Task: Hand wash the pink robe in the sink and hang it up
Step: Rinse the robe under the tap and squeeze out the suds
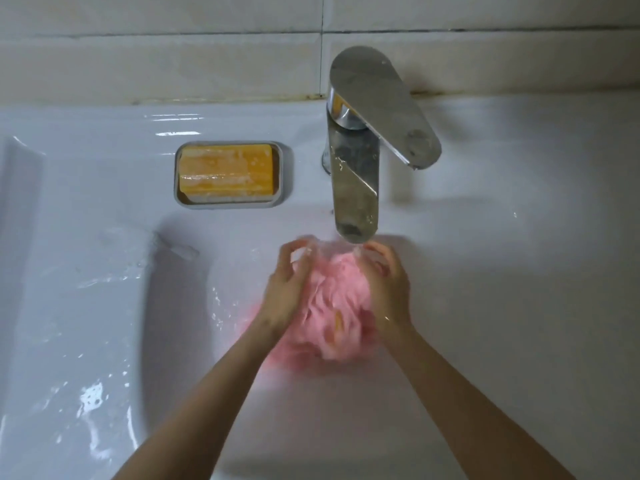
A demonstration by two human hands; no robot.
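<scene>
Scrub/rinse step, hanging not yet begun: robe [332,306] bunched under running tap [353,188] in sink [173,341], gripped in curled fingers of L hand [284,292] & R hand [388,289]; next prob. wring w/ firm twist.

Faucet spout [355,188] overhangs basin [180,306] rear; soap dish [286,174] occupies ledge [104,140] left; basin sides open.

No readable text, label, brand, number or sign showing anywhere in view. Orange soap bar [227,173] and metal faucet [356,181] showing no legible marks.
</scene>
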